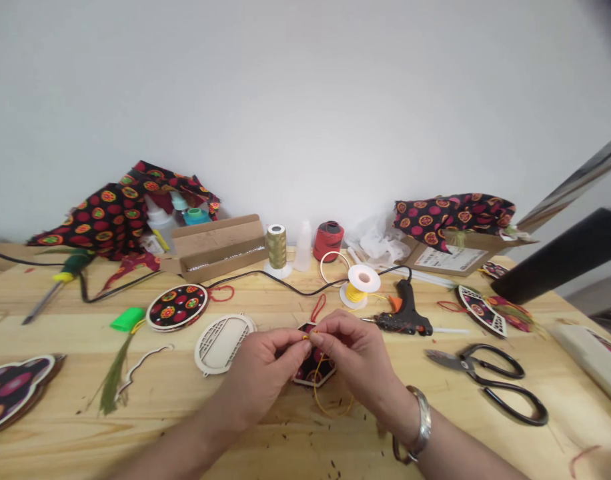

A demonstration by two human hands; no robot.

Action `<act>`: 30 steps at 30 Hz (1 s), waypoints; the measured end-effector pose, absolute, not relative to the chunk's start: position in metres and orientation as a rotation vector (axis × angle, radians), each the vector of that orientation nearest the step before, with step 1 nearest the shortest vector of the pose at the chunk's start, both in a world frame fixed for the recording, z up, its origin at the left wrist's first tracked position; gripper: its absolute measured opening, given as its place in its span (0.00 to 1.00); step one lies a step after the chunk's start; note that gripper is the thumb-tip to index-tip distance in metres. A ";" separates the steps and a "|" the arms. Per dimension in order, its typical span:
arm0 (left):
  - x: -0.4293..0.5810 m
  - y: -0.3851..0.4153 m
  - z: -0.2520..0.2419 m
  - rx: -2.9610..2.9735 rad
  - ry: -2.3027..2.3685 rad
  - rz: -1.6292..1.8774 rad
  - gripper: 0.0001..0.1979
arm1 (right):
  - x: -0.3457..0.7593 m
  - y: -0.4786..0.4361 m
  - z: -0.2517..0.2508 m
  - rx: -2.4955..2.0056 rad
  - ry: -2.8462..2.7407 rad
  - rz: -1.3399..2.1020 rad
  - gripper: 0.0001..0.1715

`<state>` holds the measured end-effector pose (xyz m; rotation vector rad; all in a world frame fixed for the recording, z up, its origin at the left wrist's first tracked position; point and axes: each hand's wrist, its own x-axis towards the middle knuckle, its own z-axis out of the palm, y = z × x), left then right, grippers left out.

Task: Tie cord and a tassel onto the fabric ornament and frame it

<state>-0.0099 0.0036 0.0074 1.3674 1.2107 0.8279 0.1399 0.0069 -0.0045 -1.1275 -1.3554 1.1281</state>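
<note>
Over the middle of the table, my left hand and my right hand meet, their fingertips pinched together on a thin yellow cord. Part of the cord hangs in a loose loop below the fingers. Just beneath lies a dark patterned fabric ornament with a pale angular rim, partly hidden by my hands. A red cord loop rises from its far edge. A silver bracelet circles my right wrist. Left of my hands is a pale round wooden frame.
A spool of yellow cord stands behind the hands. To the right are a black glue gun and black-handled scissors. Leftward lie a round ornament, a green tassel and a screwdriver. A black cable crosses behind.
</note>
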 end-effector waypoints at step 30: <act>-0.009 0.004 0.002 1.362 1.263 0.819 0.10 | 0.146 0.012 -0.014 -1.245 -1.293 1.351 0.09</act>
